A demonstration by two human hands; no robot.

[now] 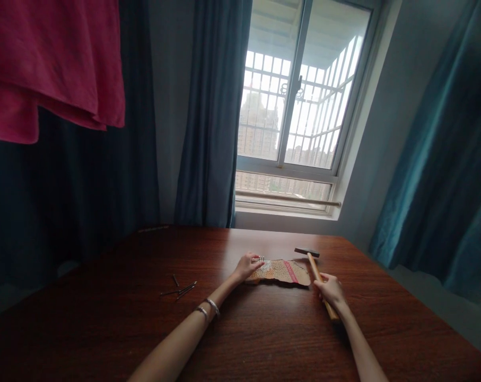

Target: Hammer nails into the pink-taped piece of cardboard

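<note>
at right of centre in the lower half of the frame, the right hand (330, 289) is gripping the handle of a hammer (314, 267). at lower centre, the left hand (248, 266) is resting at the left end of a patterned piece of cardboard (280, 271), fingers curling; i cannot tell whether they are pinching anything. loose nails (180, 291) are lying farther left. the step seems to be steadying the cardboard; any hammering would be calling for fingertips clear of the hammer's head.
</note>
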